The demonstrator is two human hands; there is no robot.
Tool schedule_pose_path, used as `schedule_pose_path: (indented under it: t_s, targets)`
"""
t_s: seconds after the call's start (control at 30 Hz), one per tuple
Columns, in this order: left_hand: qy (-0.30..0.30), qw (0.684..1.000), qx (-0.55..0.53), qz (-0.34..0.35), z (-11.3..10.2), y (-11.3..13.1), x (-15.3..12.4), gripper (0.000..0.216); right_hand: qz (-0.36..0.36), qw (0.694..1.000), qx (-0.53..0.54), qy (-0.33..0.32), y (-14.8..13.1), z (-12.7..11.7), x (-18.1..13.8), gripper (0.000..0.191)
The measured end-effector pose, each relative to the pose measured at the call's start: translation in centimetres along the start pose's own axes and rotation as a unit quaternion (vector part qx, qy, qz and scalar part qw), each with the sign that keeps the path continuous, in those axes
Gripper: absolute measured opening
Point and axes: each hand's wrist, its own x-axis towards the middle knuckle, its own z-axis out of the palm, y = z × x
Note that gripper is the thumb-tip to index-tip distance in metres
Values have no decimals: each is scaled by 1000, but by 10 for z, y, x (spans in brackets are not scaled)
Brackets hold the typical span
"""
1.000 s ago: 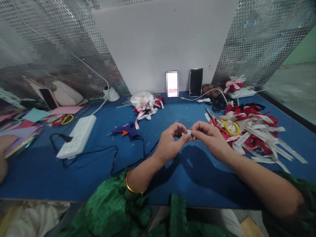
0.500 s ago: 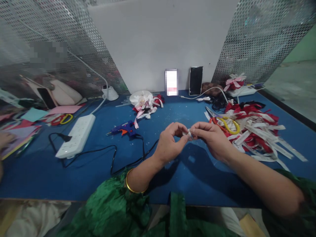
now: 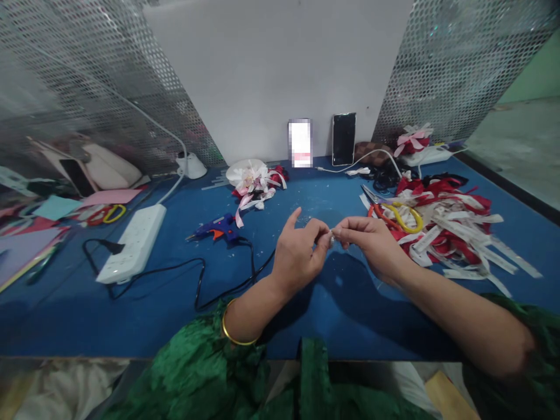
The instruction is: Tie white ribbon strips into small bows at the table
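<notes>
Above the blue table, my left hand pinches a small white ribbon piece between thumb and forefinger, with one other finger raised. My right hand meets it from the other side, its thumb and fingertips closed on the same piece. Most of that piece is hidden by the fingertips. Just beyond my right hand are scissors with yellow and orange handles, resting against a heap of red and white ribbons. A blue glue gun lies left of my left hand.
A white power strip with a black cord lies at left. Ribbon bows rest by a white plate at the back. A lit phone and a dark phone lean on the white board. Coloured paper lies far left.
My hands have shifted slightly, and a finger of my left hand now sticks up. Less of the white piece shows between my fingertips. Another person's hand at far left has gone from view.
</notes>
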Motion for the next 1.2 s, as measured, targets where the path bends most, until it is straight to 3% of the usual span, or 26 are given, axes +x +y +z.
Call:
schedule_pose_path:
  t_s: [0.13,0.23,0.37,0.57,0.67,0.87,1.1,1.2]
  targets:
    - [17,999,-26,-15,0,1,1,13,-12,1000,-6,-10,-1,0,-1,24]
    - [11,993,-96,-67,0,0,0,15,-32,999,-15,-14,0,1,-1,25]
    - [4,964,-235,-128,0,0,0,16,-47,998,-34,-8,1,1,-2,24]
    - [-6,916,-376,-143,2,-1,3,16,-77,997,-16,-2,-1,0,-4,20]
    - [-8,916,-374,-142,1,-1,3,16,-83,996,15,10,-2,1,-5,20]
    - [-23,946,-292,-137,-2,-2,1,17,-87,995,31,-24,-5,5,-6,19]
    - [-53,918,-361,-153,1,-1,1,24,-63,998,3,-5,-4,7,-6,20]
    - [-49,931,-326,-154,2,0,0,30,-51,998,-24,19,-1,6,-6,19]
